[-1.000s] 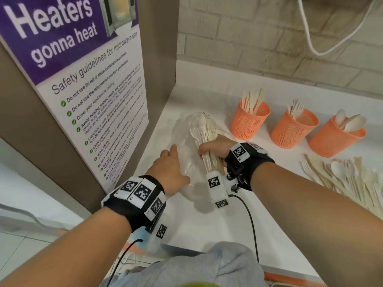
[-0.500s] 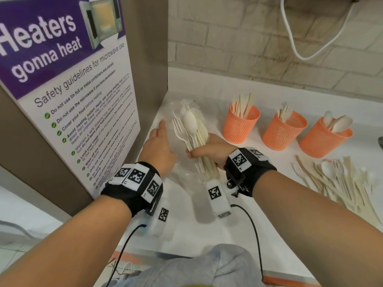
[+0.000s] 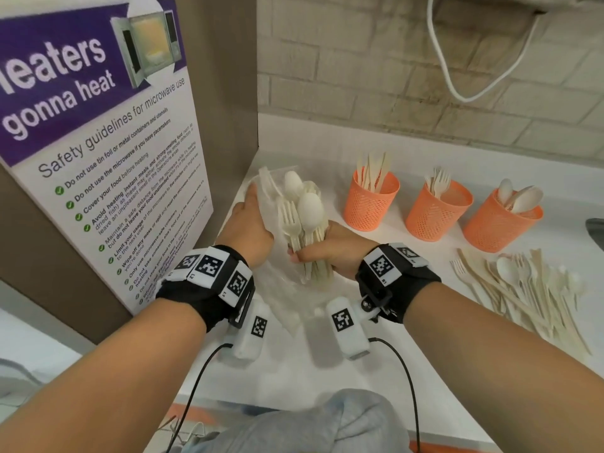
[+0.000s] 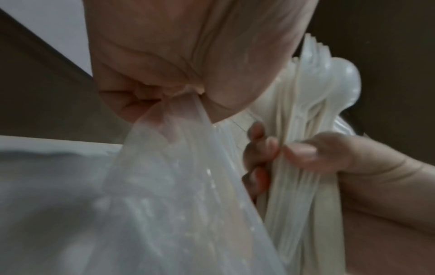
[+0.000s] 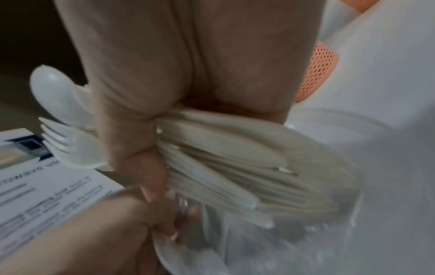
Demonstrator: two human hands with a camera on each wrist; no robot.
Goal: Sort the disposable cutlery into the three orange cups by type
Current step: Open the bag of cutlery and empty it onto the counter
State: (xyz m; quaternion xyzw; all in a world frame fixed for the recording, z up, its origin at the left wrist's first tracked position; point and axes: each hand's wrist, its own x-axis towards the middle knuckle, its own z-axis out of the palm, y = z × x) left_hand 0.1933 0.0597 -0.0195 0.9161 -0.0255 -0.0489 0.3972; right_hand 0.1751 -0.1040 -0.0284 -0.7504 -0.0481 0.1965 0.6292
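My right hand (image 3: 322, 250) grips a thick bundle of cream cutlery (image 3: 302, 220), spoons and forks pointing up, its handles still low in a clear plastic bag (image 3: 281, 289). In the right wrist view the bundle (image 5: 223, 154) fans out from my fist. My left hand (image 3: 250, 227) pinches the bag's film (image 4: 169, 148) just left of the bundle. Three orange mesh cups stand at the back right: one with knives (image 3: 371, 204), one with forks (image 3: 436, 212), one with spoons (image 3: 500, 223).
A loose heap of mixed cutlery (image 3: 523, 289) lies on the white counter (image 3: 376, 371) at the right. A brown panel with a microwave poster (image 3: 108, 171) walls the left side. A white cable (image 3: 457, 76) hangs on the brick wall behind.
My right hand has drawn the cutlery bundle up out of the bag. My left hand has gone from lying flat on the bag to pinching its film.
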